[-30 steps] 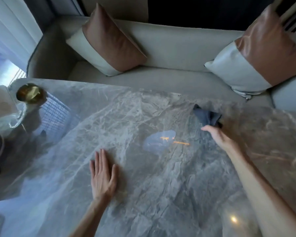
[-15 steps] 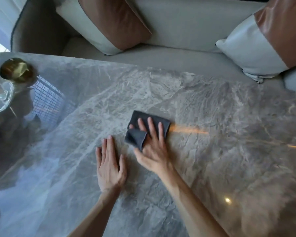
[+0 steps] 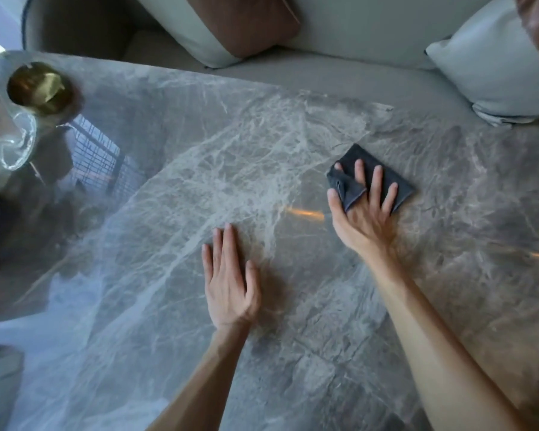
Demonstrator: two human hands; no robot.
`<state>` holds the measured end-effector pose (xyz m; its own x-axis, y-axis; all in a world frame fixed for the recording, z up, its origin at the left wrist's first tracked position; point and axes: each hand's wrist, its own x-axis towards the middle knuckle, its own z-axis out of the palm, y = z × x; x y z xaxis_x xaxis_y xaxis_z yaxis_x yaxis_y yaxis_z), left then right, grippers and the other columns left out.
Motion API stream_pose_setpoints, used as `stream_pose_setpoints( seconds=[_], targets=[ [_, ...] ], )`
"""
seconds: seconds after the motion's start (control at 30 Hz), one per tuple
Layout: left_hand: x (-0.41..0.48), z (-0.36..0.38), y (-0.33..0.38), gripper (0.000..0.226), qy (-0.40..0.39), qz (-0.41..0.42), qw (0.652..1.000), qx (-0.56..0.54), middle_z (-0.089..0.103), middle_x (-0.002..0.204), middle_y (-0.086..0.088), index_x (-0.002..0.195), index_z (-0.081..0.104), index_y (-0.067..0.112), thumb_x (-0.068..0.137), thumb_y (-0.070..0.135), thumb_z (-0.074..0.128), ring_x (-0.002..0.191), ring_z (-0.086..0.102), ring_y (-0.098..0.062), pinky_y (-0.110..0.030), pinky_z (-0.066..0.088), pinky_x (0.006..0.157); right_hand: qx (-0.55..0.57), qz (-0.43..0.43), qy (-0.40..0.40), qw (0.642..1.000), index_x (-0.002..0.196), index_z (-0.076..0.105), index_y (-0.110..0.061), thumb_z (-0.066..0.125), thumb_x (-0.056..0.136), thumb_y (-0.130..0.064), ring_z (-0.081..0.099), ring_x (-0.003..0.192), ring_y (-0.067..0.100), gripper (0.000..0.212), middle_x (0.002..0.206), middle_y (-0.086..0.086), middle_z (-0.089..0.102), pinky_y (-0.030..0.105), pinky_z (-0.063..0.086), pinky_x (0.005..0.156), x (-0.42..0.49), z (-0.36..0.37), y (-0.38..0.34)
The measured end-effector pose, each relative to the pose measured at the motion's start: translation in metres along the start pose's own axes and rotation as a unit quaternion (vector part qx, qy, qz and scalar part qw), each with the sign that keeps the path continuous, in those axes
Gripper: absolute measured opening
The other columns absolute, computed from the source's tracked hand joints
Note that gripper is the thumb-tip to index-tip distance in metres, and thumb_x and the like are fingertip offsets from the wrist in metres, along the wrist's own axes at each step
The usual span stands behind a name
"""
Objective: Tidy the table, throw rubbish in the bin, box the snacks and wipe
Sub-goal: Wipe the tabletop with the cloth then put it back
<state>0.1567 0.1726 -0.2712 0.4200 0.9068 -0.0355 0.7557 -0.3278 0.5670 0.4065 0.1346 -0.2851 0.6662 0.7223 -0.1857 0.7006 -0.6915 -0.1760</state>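
A dark grey cloth (image 3: 399, 189) lies folded on the grey marble table (image 3: 199, 157), right of centre. My right hand (image 3: 363, 216) presses flat on the cloth, fingers spread over it and one corner pinched between thumb and forefinger. My left hand (image 3: 231, 281) rests palm down on the bare marble nearer to me, fingers together, holding nothing. No snacks, rubbish or bin are in view.
A round brass object (image 3: 39, 88) and a clear glass piece (image 3: 16, 141) stand at the table's far left corner. A beige sofa (image 3: 349, 70) runs along the far edge, with a brown and cream cushion (image 3: 231, 26) and another cushion (image 3: 492, 66) at the right.
My right hand has slid the cloth rightward across the marble from beside my left hand. A second ago it held the cloth further out to the right. My left hand has stayed flat.
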Motion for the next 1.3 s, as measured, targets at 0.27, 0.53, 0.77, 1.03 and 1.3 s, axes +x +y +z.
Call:
stream_pose_setpoints(
  seconds=[0.27, 0.53, 0.77, 1.03, 1.3],
  targets=[
    [-0.001, -0.004, 0.004, 0.064, 0.01, -0.004, 0.999, -0.036, 0.014, 0.158, 0.007, 0.152, 0.02, 0.011, 0.091, 0.032, 0.026, 0.147, 0.0, 0.002, -0.037, 0.004, 0.123, -0.041, -0.291, -0.052, 0.955, 0.149, 0.013, -0.045, 0.026, 0.098, -0.054, -0.003, 0.15, 0.025, 0.053, 0.162, -0.007, 0.007, 0.058, 0.007, 0.117, -0.093, -0.005, -0.024],
    [-0.002, -0.013, -0.002, 0.06, 0.03, -0.009, 0.977, -0.211, 0.017, 0.16, 0.003, 0.152, 0.017, 0.011, 0.095, 0.018, 0.034, 0.149, 0.008, -0.007, -0.047, 0.007, 0.122, 0.015, 0.039, -0.026, 0.999, 0.147, -0.004, -0.047, 0.014, 0.094, -0.058, -0.013, 0.148, 0.023, 0.057, 0.162, -0.006, -0.002, 0.058, -0.008, 0.116, -0.004, -0.013, 0.004],
    [0.0, -0.062, -0.072, 0.067, 0.052, -0.003, 0.991, -0.125, 0.017, 0.16, 0.002, 0.152, 0.017, 0.01, 0.092, 0.038, 0.03, 0.15, 0.008, -0.017, -0.052, -0.007, 0.12, -0.002, -0.249, -0.031, 0.968, 0.148, 0.021, -0.042, 0.027, 0.095, -0.056, 0.002, 0.149, 0.029, 0.056, 0.161, -0.004, 0.017, 0.062, 0.007, 0.115, -0.092, 0.026, -0.13],
    [-0.011, -0.076, -0.113, 0.068, 0.005, -0.007, 1.0, 0.025, 0.008, 0.158, 0.016, 0.153, 0.015, 0.018, 0.089, 0.039, 0.025, 0.149, 0.01, -0.008, -0.06, -0.019, 0.113, -0.048, -0.174, -0.067, 0.981, 0.147, -0.001, -0.049, 0.012, 0.094, -0.06, -0.012, 0.149, 0.016, 0.056, 0.162, -0.01, 0.002, 0.056, 0.003, 0.118, -0.117, 0.008, -0.034],
    [-0.013, -0.075, -0.114, 0.065, 0.028, 0.0, 0.998, -0.054, 0.031, 0.156, 0.001, 0.153, 0.005, 0.025, 0.092, 0.035, 0.026, 0.144, 0.026, -0.002, -0.063, -0.018, 0.112, -0.038, -0.272, -0.045, 0.961, 0.149, 0.01, -0.044, 0.022, 0.096, -0.056, -0.005, 0.149, 0.028, 0.055, 0.162, -0.004, 0.007, 0.062, 0.006, 0.115, -0.119, 0.036, -0.177]
  ],
)
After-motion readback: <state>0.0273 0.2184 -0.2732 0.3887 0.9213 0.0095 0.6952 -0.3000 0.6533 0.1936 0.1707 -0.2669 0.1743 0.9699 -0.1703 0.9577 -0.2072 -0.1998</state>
